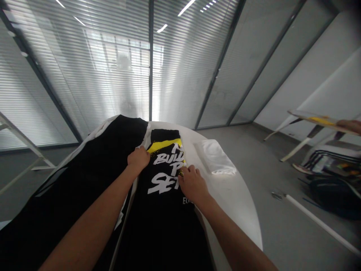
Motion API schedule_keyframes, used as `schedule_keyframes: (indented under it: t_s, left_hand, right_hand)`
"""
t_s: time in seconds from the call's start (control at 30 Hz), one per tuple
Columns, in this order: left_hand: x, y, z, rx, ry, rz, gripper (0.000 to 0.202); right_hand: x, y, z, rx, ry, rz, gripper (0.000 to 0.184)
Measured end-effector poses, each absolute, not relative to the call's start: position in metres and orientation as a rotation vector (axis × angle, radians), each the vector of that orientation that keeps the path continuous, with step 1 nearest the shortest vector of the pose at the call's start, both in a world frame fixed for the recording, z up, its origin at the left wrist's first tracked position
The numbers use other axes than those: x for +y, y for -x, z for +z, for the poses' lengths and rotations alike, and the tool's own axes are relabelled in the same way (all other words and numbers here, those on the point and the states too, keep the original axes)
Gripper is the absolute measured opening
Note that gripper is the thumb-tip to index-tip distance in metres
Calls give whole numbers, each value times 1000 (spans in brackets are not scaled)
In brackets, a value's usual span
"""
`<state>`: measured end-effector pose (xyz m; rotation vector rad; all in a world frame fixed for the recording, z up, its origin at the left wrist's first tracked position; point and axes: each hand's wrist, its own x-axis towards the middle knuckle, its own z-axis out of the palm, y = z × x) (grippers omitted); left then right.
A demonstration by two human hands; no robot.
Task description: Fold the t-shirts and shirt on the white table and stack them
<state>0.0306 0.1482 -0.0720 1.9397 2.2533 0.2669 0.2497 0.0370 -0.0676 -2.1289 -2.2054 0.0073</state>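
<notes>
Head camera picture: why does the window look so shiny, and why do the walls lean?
In the head view, daylight glares through the slatted blinds, washing them white; the wide view bends things, so the metal frames lean inward.

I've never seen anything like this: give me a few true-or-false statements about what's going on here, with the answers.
The left hand touches a black T-shirt with white and yellow print. True.

The right hand is off the shirt. False: it lies on the shirt's print.

The folded white cloth lies on the floor. False: it lies on the white table.

A white rod lies on the grey floor. True.
</notes>
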Motion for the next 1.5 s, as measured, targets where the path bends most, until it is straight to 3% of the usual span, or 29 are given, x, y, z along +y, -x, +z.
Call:
schedule_keyframes:
  t_s: [0.2,0.57,0.73,1.0,1.3,1.5]
  left_hand:
    - [153,-31,-74,2162,-1936,174,50]
    - [169,-6,-74,1849,-2001,-19,57]
    - [170,-8,-76,1900,-1965,44,62]
    - [163,-12,-84,1855,-2111,377,55]
    - [161,-1,-78,1452,-2225,203,43]
    - [157,-4,-71,1449,-2185,189,31]
  right_hand:
    - [39,-255,-69,-2138,2170,52,40]
    - [45,-268,-61,-2278,2140,264,21]
    - [47,-273,-54,-2137,2213,252,34]
    - [46,-268,-64,-2169,2111,226,25]
    - [43,-278,-58,-2361,2015,285,22]
    - [44,-283,-50,-2445,1982,416,19]
